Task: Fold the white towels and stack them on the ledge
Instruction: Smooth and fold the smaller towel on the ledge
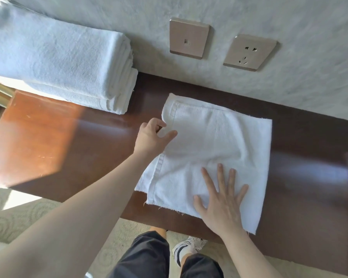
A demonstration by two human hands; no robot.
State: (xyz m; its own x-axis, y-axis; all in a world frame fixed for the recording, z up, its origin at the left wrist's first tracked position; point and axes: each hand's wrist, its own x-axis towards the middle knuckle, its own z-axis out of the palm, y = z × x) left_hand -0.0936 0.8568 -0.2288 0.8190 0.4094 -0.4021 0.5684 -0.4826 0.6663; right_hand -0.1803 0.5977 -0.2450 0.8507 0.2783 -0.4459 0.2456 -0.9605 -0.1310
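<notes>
A small white towel (213, 141) lies folded over on the dark wooden ledge (72, 141), its frayed edge toward me. My left hand (153, 137) pinches the towel's left edge between thumb and fingers, lifting it slightly. Flat on the towel's near right part, my right hand (221, 199) presses down with fingers spread. A stack of folded white towels (64, 63) sits on the ledge at the upper left, against the wall.
Behind the ledge on the pale wall are a switch plate (188, 38) and a power socket (249, 52). Sunlight falls on the ledge's left end. Patterned carpet (18, 217) and my legs and a shoe (185, 251) are below the ledge's near edge.
</notes>
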